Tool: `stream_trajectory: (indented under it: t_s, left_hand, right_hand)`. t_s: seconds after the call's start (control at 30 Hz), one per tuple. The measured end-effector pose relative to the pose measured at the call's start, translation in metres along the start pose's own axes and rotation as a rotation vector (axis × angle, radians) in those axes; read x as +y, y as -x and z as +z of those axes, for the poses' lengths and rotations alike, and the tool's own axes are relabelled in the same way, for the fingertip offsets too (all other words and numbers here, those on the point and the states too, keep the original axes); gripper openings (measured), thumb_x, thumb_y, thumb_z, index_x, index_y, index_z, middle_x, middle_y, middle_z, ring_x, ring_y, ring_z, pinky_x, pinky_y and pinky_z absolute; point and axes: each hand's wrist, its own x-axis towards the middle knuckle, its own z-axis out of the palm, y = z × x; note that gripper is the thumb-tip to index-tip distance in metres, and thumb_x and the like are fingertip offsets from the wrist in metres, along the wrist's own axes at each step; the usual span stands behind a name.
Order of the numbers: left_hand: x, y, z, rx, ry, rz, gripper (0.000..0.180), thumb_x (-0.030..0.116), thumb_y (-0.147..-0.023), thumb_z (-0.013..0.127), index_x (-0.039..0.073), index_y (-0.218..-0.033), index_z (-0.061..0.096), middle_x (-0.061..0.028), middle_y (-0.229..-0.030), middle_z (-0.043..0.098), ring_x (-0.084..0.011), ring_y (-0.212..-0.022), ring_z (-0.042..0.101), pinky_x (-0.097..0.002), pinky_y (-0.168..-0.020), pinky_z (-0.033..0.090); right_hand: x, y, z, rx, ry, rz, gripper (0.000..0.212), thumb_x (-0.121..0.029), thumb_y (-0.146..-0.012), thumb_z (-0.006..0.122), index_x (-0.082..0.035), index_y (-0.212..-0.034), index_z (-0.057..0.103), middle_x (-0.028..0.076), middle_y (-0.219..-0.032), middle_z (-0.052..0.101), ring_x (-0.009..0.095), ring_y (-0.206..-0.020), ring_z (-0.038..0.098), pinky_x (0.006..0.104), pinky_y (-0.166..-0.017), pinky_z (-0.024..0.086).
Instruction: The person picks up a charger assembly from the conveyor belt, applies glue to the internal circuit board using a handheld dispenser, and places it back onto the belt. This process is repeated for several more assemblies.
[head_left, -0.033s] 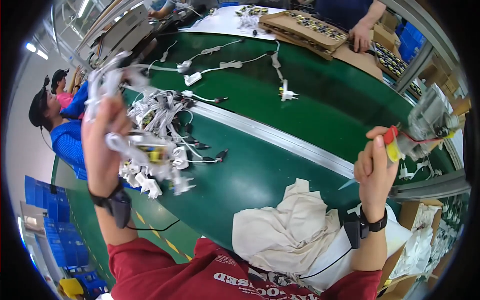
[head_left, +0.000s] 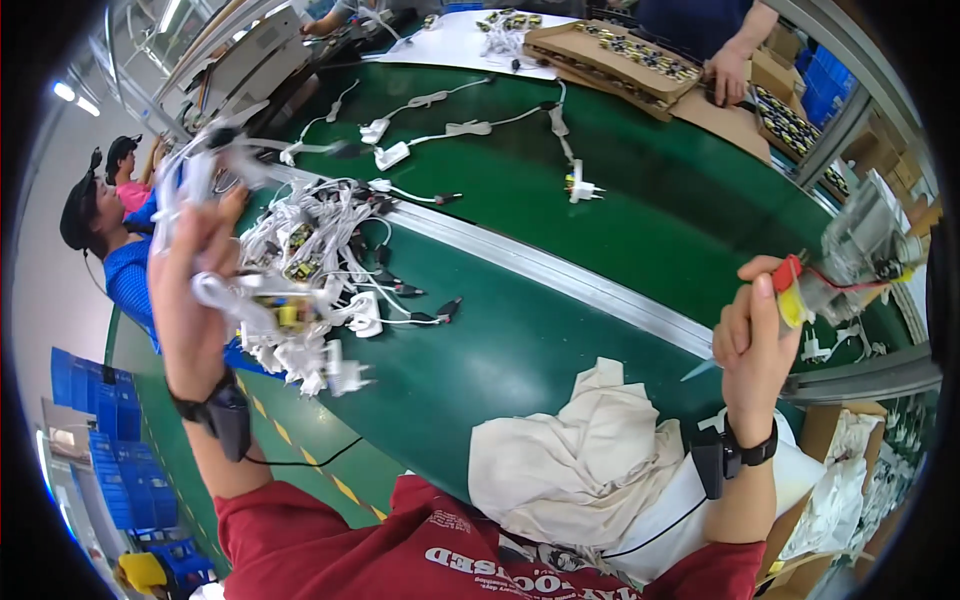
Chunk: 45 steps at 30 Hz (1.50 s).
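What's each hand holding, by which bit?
The left hand grips a white plug with exposed circuit board, seemingly by its blurred cord. The right hand clasps a pointed blue-tipped tool behind its tip.

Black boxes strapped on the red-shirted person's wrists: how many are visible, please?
2. One box is strapped below the left hand, another box below the right hand. None appears hidden there.

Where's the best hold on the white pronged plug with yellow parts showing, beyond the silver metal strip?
Probably its white plastic housing, from above on the near side: the thin white cord leaves the far end, the prongs point right, and exposed yellow components show on the left.
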Motion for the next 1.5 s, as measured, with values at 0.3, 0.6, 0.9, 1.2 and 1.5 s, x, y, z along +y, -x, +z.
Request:
stream_trajectory:
  t_s: [0.3, 0.6, 0.9, 1.2, 1.5]
  left_hand:
    - [0.031, -0.003, -0.143, 0.520, -0.759, 0.251, 0.025, 0.017, -0.092, 0.053, -0.003, -0.107, 0.052, -0.0028, -0.087, 0.055, -0.0067, -0.068, 0.048, -0.0232, -0.057, 0.039]
    - [-0.107, -0.077, -0.116, -0.219, -1.802, 0.007, 0.053, 0.030, -0.085, 0.059, -0.001, -0.125, 0.043, -0.0257, -0.117, 0.050, -0.0407, -0.110, 0.050, -0.0402, -0.084, 0.044]
    - [-0.067, -0.102, 0.082, -0.624, -1.638, 0.300, 0.044, 0.032, -0.085, 0.059, 0.001, -0.116, 0.053, -0.0183, -0.112, 0.054, -0.0357, -0.103, 0.054, -0.0393, -0.088, 0.043]
    - [-0.302, -0.138, 0.325, -0.209, -1.323, 0.171, 0.051, 0.042, -0.086, 0.050, -0.003, -0.110, 0.055, -0.0273, -0.112, 0.053, -0.0409, -0.111, 0.047, -0.0447, -0.094, 0.038]
    - [-0.260, -0.089, 0.402, -0.951, -0.753, 0.362, 0.033, 0.020, -0.084, 0.056, -0.002, -0.105, 0.046, -0.0214, -0.093, 0.057, -0.0363, -0.087, 0.058, -0.0418, -0.069, 0.049]
  right_hand:
    - [0.007, 0.009, 0.040, -0.025, 0.029, -0.037, 0.019, -0.024, -0.096, 0.043, -0.005, -0.097, 0.045, -0.006, -0.050, 0.028, 0.002, -0.037, 0.021, 0.0199, -0.034, 0.017]
    - [0.010, -0.012, 0.017, -0.008, 0.024, -0.017, 0.019, -0.024, -0.096, 0.044, -0.004, -0.097, 0.045, -0.005, -0.051, 0.028, 0.002, -0.037, 0.023, 0.0198, -0.034, 0.019]
    - [0.022, -0.053, -0.023, -0.035, 0.058, -0.023, 0.019, -0.023, -0.095, 0.046, -0.004, -0.096, 0.046, -0.005, -0.051, 0.032, 0.003, -0.038, 0.026, 0.0204, -0.034, 0.020]
    - [0.017, -0.059, -0.031, -0.054, 0.047, -0.002, 0.019, -0.022, -0.094, 0.047, -0.003, -0.096, 0.046, -0.004, -0.051, 0.034, 0.004, -0.038, 0.027, 0.0205, -0.035, 0.022]
    - [0.021, -0.094, -0.076, -0.035, 0.069, -0.007, 0.019, -0.020, -0.093, 0.047, -0.001, -0.097, 0.046, -0.003, -0.052, 0.035, 0.003, -0.039, 0.028, 0.0201, -0.036, 0.024]
